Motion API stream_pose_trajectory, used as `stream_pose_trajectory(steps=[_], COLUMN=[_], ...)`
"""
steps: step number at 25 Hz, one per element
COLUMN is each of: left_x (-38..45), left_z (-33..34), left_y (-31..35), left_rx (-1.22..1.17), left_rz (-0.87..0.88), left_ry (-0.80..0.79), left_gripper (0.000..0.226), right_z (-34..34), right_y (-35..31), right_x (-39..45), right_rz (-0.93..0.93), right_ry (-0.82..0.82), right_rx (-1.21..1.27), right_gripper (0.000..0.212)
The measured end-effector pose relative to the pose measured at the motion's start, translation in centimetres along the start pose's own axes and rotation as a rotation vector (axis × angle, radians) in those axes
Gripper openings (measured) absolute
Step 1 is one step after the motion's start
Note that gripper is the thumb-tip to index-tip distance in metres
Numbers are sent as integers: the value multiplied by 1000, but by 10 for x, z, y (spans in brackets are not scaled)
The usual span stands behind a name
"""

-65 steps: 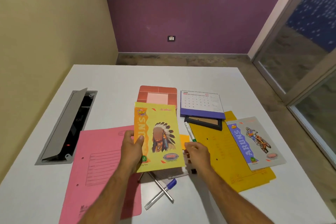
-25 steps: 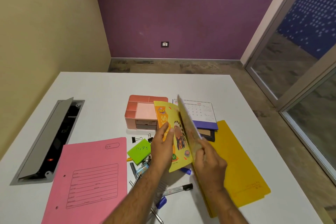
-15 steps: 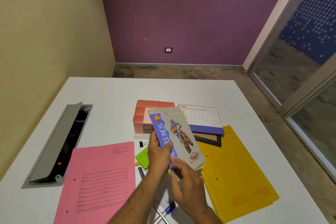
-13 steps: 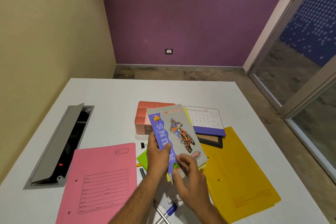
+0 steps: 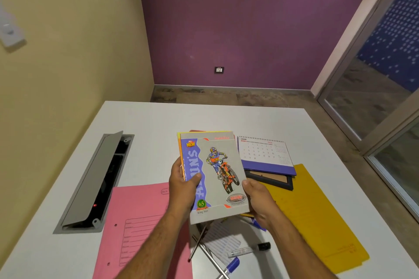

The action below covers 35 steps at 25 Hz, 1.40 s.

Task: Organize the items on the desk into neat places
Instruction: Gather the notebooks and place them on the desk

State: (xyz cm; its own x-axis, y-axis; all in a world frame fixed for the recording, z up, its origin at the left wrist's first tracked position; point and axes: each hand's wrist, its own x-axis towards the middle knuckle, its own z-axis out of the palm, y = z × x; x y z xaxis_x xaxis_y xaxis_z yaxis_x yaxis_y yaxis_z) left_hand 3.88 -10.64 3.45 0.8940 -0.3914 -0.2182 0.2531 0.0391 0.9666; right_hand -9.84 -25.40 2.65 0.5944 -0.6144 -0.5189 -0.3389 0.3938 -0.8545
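Head view, white desk (image 5: 226,120), purple wall (image 5: 238,18), open cable hatch (image 5: 90,183)

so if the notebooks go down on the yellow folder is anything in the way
Mostly not: the yellow folder shows bare beside the notebooks. Only the black frame and calendar overlap its far corner.

glossy paper notebk (image 5: 217,172), matt white desk (image 5: 158,124)

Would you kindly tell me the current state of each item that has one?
Grey notebook: held up in both hands, closed, stacked on a yellow one.
Left hand: grips the stack.
Right hand: grips the stack.
Desk hatch: lid open.
Marker: capped, lying flat.
Calendar: standing.
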Motion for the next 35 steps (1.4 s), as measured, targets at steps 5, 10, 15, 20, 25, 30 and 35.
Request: stream_pose_trajectory(steps=[5, 10, 15, 20, 25, 30, 35], left_x=[21, 37, 81, 133, 196, 265, 315], left_z=[-54, -99, -120, -127, -125, -132, -135], left_y=[15, 35, 38, 44, 47, 31, 7], left_rx=[169, 406, 362, 445, 499, 604, 682], left_rz=[-169, -349, -318, -210, -145, -140, -128], left_ry=[-85, -327, -238, -89, -4, 32, 65], left_gripper=[43, 51, 50, 44, 42, 38, 25], right_z=[55, 100, 138, 168, 207, 232, 253], right_y=[10, 1, -24, -55, -87, -93, -90], right_x=[28, 44, 65, 97, 144, 203, 246], right_rz=[-161, -202, -237, -206, -49, -77, -78], right_ry=[153, 201, 195, 159, 22, 66, 79], right_rx=[-206, -274, -286, -477, -436, -680, -829], right_gripper=[27, 32, 40, 20, 36, 36, 42])
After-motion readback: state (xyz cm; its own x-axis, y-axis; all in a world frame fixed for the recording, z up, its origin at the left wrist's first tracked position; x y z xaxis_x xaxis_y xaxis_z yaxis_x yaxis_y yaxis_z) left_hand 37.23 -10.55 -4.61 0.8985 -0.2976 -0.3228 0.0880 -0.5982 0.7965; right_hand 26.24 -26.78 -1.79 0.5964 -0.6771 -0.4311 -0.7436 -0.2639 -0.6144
